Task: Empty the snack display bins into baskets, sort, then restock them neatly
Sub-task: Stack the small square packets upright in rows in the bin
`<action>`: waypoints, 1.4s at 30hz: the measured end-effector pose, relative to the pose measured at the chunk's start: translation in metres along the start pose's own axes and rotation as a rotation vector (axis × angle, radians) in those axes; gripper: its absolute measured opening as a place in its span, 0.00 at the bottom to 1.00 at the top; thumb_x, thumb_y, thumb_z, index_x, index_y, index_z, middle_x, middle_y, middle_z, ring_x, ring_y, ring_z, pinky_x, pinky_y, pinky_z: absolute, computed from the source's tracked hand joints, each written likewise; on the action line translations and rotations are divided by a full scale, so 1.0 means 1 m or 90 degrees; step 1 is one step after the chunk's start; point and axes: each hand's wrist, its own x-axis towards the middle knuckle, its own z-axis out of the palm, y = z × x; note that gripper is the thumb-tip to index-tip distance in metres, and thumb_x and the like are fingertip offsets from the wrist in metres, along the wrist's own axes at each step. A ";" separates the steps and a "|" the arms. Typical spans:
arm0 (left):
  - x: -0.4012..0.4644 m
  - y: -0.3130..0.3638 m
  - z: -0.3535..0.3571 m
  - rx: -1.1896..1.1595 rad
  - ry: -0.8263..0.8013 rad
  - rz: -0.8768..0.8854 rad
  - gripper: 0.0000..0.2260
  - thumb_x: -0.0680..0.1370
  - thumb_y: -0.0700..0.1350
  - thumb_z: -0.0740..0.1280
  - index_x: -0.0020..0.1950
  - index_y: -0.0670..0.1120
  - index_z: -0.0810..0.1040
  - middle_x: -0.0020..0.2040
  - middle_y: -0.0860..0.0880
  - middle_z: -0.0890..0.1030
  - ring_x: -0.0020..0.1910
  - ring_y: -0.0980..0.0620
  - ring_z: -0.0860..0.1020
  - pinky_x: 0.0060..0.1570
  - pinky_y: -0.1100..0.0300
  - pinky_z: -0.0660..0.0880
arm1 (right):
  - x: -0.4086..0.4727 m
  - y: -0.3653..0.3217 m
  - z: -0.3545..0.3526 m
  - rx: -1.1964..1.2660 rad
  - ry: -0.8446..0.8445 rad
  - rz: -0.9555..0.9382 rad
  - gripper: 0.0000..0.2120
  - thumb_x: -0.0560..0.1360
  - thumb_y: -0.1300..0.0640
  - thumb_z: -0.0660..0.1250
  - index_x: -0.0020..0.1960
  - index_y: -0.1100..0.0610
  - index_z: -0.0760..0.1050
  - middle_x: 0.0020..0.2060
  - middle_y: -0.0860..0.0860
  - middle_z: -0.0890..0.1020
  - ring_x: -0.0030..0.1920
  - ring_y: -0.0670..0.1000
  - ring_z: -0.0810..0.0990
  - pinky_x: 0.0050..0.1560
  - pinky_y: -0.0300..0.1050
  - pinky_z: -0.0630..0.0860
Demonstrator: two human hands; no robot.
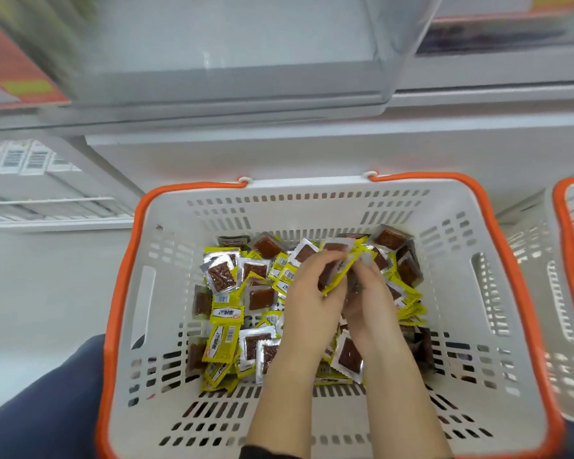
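Both forearms reach down into the basket (315,207), hands side by side over the far half of its heap. The left hand (312,293) and right hand (368,293) curl their fingers together round a small bunch of packets (337,273) (yellow and silver wrappers, brown squares inside). Beyond the basket stands a clear bin (232,54), blurred. A second basket (564,233) sits just right of it. More packets cover the basket's floor.

The basket (166,293) stands open-topped, its near floor bare and passable, while heaped snack packets (226,313) crowd the far half, four slotted walls enclose all sides, and a second basket (564,226) borders the right.
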 end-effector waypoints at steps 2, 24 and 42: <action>-0.005 0.014 -0.010 0.005 -0.016 -0.021 0.16 0.77 0.42 0.69 0.62 0.57 0.75 0.58 0.63 0.76 0.58 0.66 0.74 0.57 0.70 0.71 | -0.007 -0.003 0.014 0.001 -0.031 -0.017 0.13 0.81 0.54 0.59 0.60 0.60 0.73 0.43 0.52 0.80 0.45 0.49 0.80 0.42 0.42 0.78; -0.093 0.063 -0.090 -0.187 -0.019 -0.080 0.18 0.71 0.42 0.77 0.55 0.56 0.75 0.61 0.44 0.75 0.52 0.44 0.82 0.40 0.63 0.78 | -0.133 -0.031 0.022 -0.130 -0.173 0.005 0.33 0.65 0.60 0.78 0.67 0.57 0.72 0.56 0.56 0.83 0.60 0.57 0.80 0.65 0.63 0.71; -0.090 0.066 -0.107 -0.281 0.088 -0.092 0.11 0.72 0.42 0.75 0.52 0.42 0.80 0.47 0.42 0.85 0.49 0.42 0.83 0.48 0.51 0.77 | -0.133 -0.036 0.003 -0.194 -0.150 -0.036 0.63 0.45 0.47 0.85 0.75 0.54 0.61 0.67 0.58 0.74 0.59 0.60 0.79 0.58 0.65 0.76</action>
